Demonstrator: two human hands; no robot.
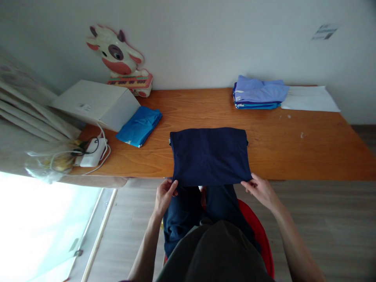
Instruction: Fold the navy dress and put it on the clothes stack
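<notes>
Currently near corners of shirt (210,156) are pinched by left hand (165,194) and right hand (261,190); uneven pull could skew fold.

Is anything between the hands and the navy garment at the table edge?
No. The left hand and right hand each pinch a near corner of the navy garment; the bare wooden table around it holds nothing between them.

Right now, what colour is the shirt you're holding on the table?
Dark navy blue, plain; the shirt shows best in the head view.
</notes>
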